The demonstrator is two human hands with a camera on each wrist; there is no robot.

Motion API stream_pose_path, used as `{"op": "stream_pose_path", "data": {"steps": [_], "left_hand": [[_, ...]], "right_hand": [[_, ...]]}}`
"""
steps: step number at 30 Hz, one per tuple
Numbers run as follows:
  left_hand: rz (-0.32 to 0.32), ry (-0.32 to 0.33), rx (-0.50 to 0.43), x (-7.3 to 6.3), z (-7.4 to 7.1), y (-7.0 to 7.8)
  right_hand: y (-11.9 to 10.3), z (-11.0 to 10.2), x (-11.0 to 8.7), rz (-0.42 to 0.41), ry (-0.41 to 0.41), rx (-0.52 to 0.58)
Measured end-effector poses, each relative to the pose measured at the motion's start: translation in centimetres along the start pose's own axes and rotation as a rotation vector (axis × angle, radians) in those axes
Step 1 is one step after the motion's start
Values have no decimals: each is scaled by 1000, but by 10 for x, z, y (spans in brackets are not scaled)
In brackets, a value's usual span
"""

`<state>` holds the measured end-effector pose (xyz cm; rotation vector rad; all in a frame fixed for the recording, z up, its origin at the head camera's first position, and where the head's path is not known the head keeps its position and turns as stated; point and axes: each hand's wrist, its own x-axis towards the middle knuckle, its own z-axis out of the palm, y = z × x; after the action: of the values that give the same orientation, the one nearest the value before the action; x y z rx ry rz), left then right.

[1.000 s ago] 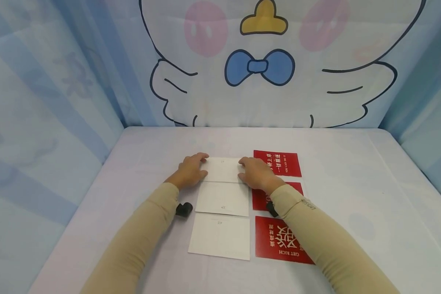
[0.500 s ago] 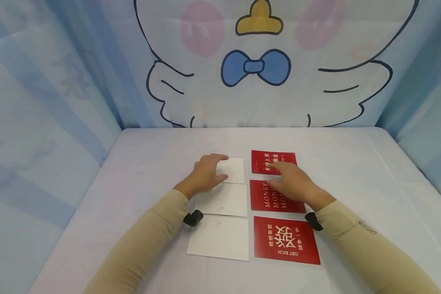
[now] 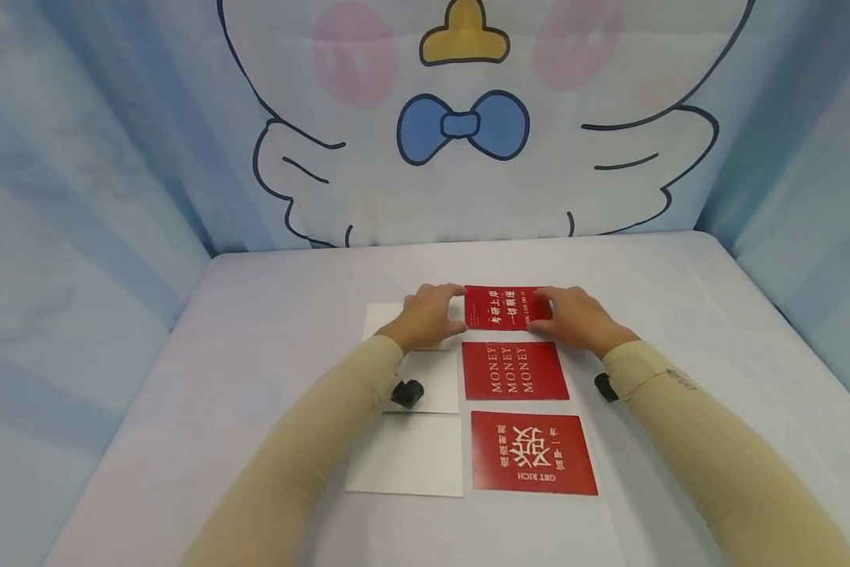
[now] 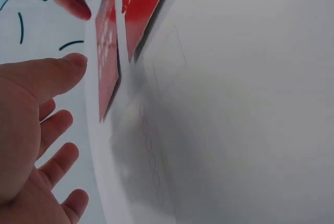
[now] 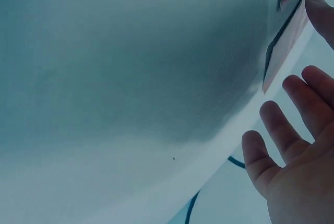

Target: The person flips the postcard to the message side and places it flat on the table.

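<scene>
The farthest red postcard [image 3: 495, 307], with white characters, lies flat between my two hands. My left hand [image 3: 428, 316] is at its left edge, thumb and forefinger apart, over part of a white postcard [image 3: 378, 319]. At the right edge is my right hand [image 3: 572, 319], its fingertips overlapping the red surface. Spread, relaxed fingers show on the left hand [image 4: 31, 125] in its wrist view, beside the card's edge. In the right wrist view, the thumb of the right hand [image 5: 302, 156] is over the red card [image 5: 284, 46] and the other fingers extend past its corner.
Below it lie a red "MONEY" postcard [image 3: 515, 370] and a red "GET RICH" postcard [image 3: 534, 453]. To their left are two more white cards, one in the middle [image 3: 435, 370] and one nearest [image 3: 406, 457]. A printed curtain [image 3: 467, 189] stands behind the white table [image 3: 276, 346].
Both hands have left the sides of the farthest white postcard and moved right to the farthest red one. The cards keep their places on the table; the head view has shifted slightly.
</scene>
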<state>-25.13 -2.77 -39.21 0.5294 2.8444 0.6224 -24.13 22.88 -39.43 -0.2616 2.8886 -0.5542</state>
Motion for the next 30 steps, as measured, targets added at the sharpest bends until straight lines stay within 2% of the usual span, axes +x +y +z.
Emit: {"op": "stream_pose_path", "data": {"steps": [7,12,18,23,26,30], "left_hand": [[-10,-34,-4,13,16,16],[-29,-41,71,12,18,17],[47,-69,145,10,13,14],[98,-81,178,5,12,13],[131,-59,186,1,10,16],[174,42,218,-3,5,22]], "right_hand": [[-1,7,2,43,-46,23],[-6,5,0,22,-72,3],[-10,3,0,0,-135,-59],[-11,1,-4,-3,-153,-85],[-12,-1,-7,-35,-119,-123],[-13,-5,-9,-51,22,-116]]}}
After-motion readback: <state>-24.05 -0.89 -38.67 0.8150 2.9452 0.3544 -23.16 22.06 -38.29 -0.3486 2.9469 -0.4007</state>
